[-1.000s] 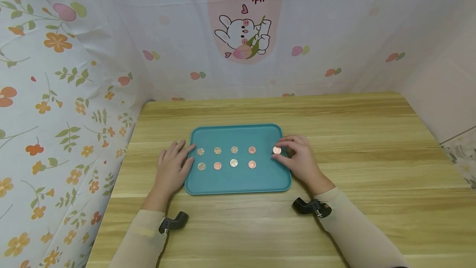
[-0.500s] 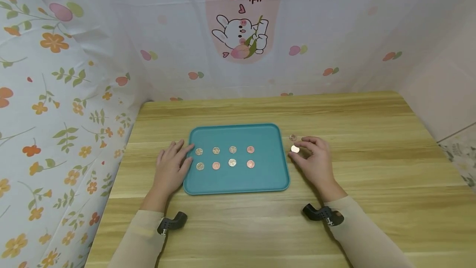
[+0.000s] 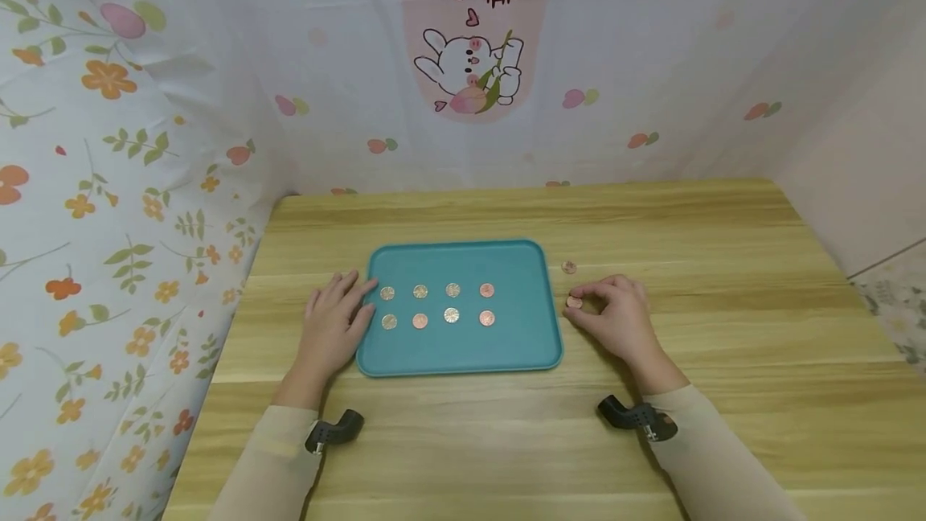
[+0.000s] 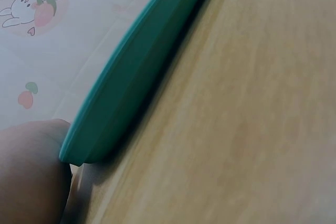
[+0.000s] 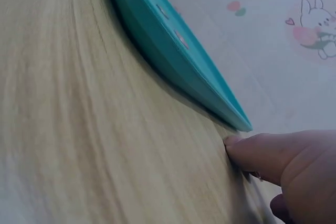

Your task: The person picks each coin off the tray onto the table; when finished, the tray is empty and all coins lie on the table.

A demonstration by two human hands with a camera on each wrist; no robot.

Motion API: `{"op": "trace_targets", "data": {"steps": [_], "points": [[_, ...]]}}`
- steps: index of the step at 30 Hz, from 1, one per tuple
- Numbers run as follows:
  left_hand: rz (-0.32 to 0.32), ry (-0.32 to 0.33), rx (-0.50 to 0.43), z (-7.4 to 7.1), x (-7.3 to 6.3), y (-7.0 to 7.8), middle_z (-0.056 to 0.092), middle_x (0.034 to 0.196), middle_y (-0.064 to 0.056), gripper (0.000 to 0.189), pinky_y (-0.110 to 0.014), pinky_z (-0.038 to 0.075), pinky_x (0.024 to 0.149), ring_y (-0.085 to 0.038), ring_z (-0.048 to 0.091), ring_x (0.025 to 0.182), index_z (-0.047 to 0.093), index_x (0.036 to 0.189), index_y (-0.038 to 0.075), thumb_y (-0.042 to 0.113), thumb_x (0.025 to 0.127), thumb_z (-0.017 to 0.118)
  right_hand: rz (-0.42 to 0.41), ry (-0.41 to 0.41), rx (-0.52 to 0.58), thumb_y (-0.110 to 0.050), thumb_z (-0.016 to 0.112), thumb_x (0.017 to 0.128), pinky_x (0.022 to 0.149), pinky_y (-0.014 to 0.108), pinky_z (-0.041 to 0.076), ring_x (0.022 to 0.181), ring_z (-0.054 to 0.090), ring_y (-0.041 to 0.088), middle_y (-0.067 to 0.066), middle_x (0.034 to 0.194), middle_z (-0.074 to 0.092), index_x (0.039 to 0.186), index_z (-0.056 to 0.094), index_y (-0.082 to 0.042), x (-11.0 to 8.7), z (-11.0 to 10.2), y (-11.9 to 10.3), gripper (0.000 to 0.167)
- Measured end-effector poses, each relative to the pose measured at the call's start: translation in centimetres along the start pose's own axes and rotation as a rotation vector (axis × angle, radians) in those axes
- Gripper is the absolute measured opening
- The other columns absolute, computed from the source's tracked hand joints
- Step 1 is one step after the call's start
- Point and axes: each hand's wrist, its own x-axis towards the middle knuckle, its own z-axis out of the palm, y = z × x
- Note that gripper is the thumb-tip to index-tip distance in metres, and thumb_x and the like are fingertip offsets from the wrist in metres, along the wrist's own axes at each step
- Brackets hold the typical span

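Copper-coloured and round, the metal coin (image 3: 574, 302) pinched by the right hand (image 3: 616, 317) is now out on the wooden tabletop (image 3: 731, 304), leaving eight coins (image 3: 452, 315) in the teal rectangular tray (image 3: 510, 354), which the relaxed left hand (image 3: 333, 318) touches.

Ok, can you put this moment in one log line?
left hand: at left rim of tray | right hand: pinches coin beside tray | on tray: eight coins | on table: another coin

R hand (image 3: 618, 320) pt. hides coin (image 3: 575, 303), too sm. to read.
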Motion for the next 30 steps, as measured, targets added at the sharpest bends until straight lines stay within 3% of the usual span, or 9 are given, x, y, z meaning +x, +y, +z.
{"op": "trace_targets", "data": {"steps": [4,18,30], "points": [[-0.003,0.000,-0.001,-0.03,-0.17,-0.12,0.042,0.166,-0.020,0.044,-0.070,0.009,0.124,-0.045,0.025,0.158,0.061,0.153,0.016,0.029,0.111,0.056,0.021,-0.031,-0.001,-0.016,0.094,0.082,0.092,0.053,0.030,0.100,0.052,0.030,0.012,0.102,0.069,0.101,0.084,-0.006,-0.05,0.03,-0.09,0.024],[-0.002,-0.013,0.003,-0.04,-0.02,-0.24,0.040,0.168,-0.019,0.045,-0.070,0.009,0.124,-0.044,0.024,0.159,0.060,0.154,0.017,0.030,0.111,0.056,-0.043,0.053,-0.017,-0.010,0.093,0.080,0.091,0.054,0.031,0.095,0.053,0.030,0.012,0.095,0.069,0.101,0.085,-0.004,-0.27,0.25,-0.36,0.023],[-0.006,-0.022,0.008,-0.04,0.05,-0.26,0.039,0.168,-0.018,0.045,-0.069,0.009,0.125,-0.043,0.023,0.159,0.060,0.154,0.018,0.030,0.110,0.057,-0.046,0.053,-0.037,-0.011,0.093,0.080,0.088,0.055,0.030,0.094,0.049,0.033,0.013,0.097,0.065,0.100,0.087,-0.006,-0.49,0.32,-0.21,0.022]]}}
